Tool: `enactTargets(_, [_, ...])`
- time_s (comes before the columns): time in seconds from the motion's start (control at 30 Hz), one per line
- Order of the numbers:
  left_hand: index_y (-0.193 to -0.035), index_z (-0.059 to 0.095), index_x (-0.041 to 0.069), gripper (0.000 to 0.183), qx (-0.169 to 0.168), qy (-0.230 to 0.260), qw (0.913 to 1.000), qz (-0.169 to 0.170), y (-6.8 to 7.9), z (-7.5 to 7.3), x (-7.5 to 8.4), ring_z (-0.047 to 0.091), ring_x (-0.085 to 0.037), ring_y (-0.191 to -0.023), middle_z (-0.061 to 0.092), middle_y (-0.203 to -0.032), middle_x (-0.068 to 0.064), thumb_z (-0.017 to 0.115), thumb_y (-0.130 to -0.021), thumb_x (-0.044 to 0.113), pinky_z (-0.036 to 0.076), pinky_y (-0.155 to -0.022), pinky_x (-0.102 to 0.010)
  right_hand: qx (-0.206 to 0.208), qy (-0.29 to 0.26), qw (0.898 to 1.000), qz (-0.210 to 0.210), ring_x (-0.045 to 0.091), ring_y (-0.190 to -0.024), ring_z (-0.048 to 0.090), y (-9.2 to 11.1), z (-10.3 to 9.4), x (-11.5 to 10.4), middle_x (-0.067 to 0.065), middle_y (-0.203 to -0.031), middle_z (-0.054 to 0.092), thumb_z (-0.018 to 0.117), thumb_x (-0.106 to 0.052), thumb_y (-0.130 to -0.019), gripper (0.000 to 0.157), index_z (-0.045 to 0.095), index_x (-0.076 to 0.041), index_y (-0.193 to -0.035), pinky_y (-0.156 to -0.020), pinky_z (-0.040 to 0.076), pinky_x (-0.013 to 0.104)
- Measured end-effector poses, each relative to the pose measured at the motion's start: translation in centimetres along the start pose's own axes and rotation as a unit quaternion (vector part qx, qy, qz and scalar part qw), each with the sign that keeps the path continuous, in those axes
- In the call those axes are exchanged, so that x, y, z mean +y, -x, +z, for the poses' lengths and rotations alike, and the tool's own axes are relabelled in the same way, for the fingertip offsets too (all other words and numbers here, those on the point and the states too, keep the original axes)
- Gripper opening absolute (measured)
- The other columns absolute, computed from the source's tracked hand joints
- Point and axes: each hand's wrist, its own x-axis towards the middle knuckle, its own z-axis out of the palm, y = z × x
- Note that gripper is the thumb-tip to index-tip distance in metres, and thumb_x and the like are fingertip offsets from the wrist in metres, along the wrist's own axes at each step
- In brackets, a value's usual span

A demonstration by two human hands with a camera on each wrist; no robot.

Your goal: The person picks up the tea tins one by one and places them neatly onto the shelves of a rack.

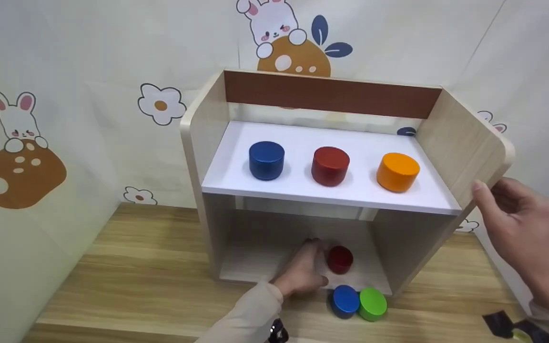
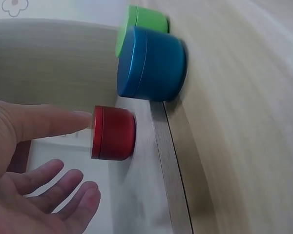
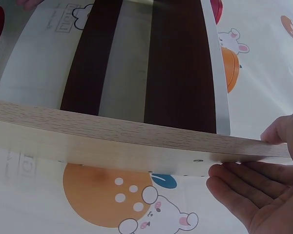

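My left hand [image 1: 303, 269] reaches into the lower compartment of a small wooden shelf [image 1: 298, 197], just left of a dark red round tin [image 1: 340, 259]. In the left wrist view its thumb [image 2: 53, 121] points at the lid of that red tin [image 2: 113, 133], while the other fingers are loosely bent, holding nothing. My right hand [image 1: 527, 226] grips the front edge of the shelf's right side panel, thumb on the inner side and fingers outside. The right wrist view shows the same panel [image 3: 136, 134] between thumb and fingers.
On the upper board [image 1: 298, 135] stand a blue tin [image 1: 266, 161], a red tin [image 1: 330, 166] and an orange tin [image 1: 397, 172]. A blue tin [image 1: 345, 301] and a green tin [image 1: 372, 304] sit side by side on the wooden table [image 1: 127, 286] before the shelf. Patterned wall covering [image 1: 112, 57] surrounds the table.
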Motion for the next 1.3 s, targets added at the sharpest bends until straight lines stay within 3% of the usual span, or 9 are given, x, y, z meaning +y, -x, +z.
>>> enactTargets(0.2, [-0.125, 0.062, 0.004, 0.066, -0.040, 0.025, 0.9983, -0.033, 1.4, 0.3, 0.3, 0.059, -0.028, -0.111, 0.062, -0.119, -0.010, 0.084, -0.063, -0.007, 0.049, -0.096, -0.037, 0.001, -0.002, 1.000, -0.001, -0.023, -0.076, 0.056, -0.1, 0.0, 0.0, 0.016, -0.097, 0.073, 0.071, -0.014, -0.093, 0.025, 0.076, 0.005, -0.107, -0.070, 0.043, 0.001])
enactTargets(0.33, [-0.126, 0.062, 0.006, 0.069, -0.060, 0.041, 0.9959, -0.054, 1.9, 1.1, 0.4, 0.058, -0.026, -0.112, 0.061, -0.120, -0.007, 0.086, -0.062, -0.006, 0.048, -0.097, -0.037, -0.003, 0.000, 1.000, -0.003, -0.025, -0.076, 0.055, 0.0, 0.0, 0.0, 0.021, -0.098, 0.073, 0.070, -0.014, -0.093, 0.025, 0.075, 0.006, -0.108, -0.069, 0.042, 0.001])
enactTargets(0.43, [-0.125, 0.062, 0.006, 0.071, -0.065, 0.042, 0.9957, -0.052, 2.2, 1.8, 0.3, 0.058, -0.025, -0.113, 0.061, -0.120, -0.005, 0.090, -0.060, -0.004, 0.048, -0.097, -0.035, -0.004, 0.002, 1.000, -0.004, -0.025, -0.076, 0.054, 0.0, 0.0, -0.1, 0.028, -0.100, 0.070, 0.070, -0.013, -0.094, 0.026, 0.074, 0.007, -0.109, -0.069, 0.041, 0.000])
enactTargets(0.7, [-0.123, 0.062, 0.010, 0.071, -0.077, -0.009, 0.9963, -0.035, 2.6, 3.6, 0.2, 0.058, -0.014, -0.110, 0.062, -0.116, 0.001, 0.096, -0.061, 0.009, 0.046, -0.100, -0.032, -0.002, 0.002, 1.000, -0.004, -0.025, -0.075, 0.054, 0.0, 0.0, 0.0, 0.029, -0.100, 0.070, 0.070, -0.013, -0.093, 0.026, 0.075, 0.007, -0.109, -0.069, 0.042, 0.000])
enactTargets(0.97, [-0.116, 0.063, 0.012, 0.066, -0.084, -0.028, 0.9958, -0.023, 2.7, 4.6, 0.3, 0.053, -0.012, -0.109, 0.059, -0.114, 0.006, 0.094, -0.058, 0.009, 0.044, -0.098, -0.031, 0.002, -0.001, 1.000, 0.002, -0.022, -0.076, 0.057, 0.0, 0.0, 0.2, 0.006, -0.095, 0.075, 0.071, -0.015, -0.092, 0.024, 0.076, 0.004, -0.107, -0.070, 0.043, 0.001])
enactTargets(1.0, [-0.116, 0.063, 0.013, 0.066, -0.086, -0.027, 0.9956, -0.025, 2.7, 4.7, 0.3, 0.053, -0.012, -0.108, 0.058, -0.113, 0.006, 0.094, -0.058, 0.008, 0.044, -0.098, -0.031, 0.001, -0.003, 1.000, 0.003, -0.022, -0.076, 0.057, 0.0, 0.0, 0.2, -0.003, -0.092, 0.075, 0.071, -0.015, -0.092, 0.024, 0.076, 0.004, -0.107, -0.070, 0.043, 0.001])
enactTargets(1.2, [-0.114, 0.063, 0.015, 0.064, -0.095, -0.023, 0.9948, -0.029, 2.6, 5.1, 0.2, 0.053, -0.009, -0.105, 0.058, -0.111, 0.009, 0.094, -0.059, 0.007, 0.045, -0.096, -0.030, 0.001, -0.001, 1.000, 0.005, -0.023, -0.076, 0.057, 0.0, 0.1, 0.1, 0.006, -0.095, 0.075, 0.071, -0.014, -0.093, 0.025, 0.076, 0.005, -0.108, -0.070, 0.043, 0.001])
enactTargets(1.23, [-0.114, 0.063, 0.016, 0.064, -0.096, -0.021, 0.9948, -0.028, 2.6, 5.2, 0.2, 0.053, -0.009, -0.105, 0.058, -0.111, 0.009, 0.094, -0.059, 0.007, 0.045, -0.095, -0.030, 0.001, 0.001, 1.000, 0.005, -0.023, -0.076, 0.057, 0.0, 0.1, 0.1, 0.018, -0.098, 0.074, 0.071, -0.014, -0.093, 0.025, 0.075, 0.005, -0.108, -0.070, 0.043, 0.001])
enactTargets(1.3, [-0.113, 0.063, 0.017, 0.062, -0.095, -0.019, 0.9950, -0.025, 2.6, 5.3, 0.2, 0.053, -0.008, -0.103, 0.058, -0.108, 0.009, 0.093, -0.059, 0.006, 0.045, -0.094, -0.030, 0.000, 0.002, 1.000, 0.005, -0.024, -0.076, 0.056, 0.0, 0.1, 0.1, 0.021, -0.099, 0.073, 0.071, -0.014, -0.093, 0.025, 0.075, 0.006, -0.109, -0.070, 0.043, 0.001])
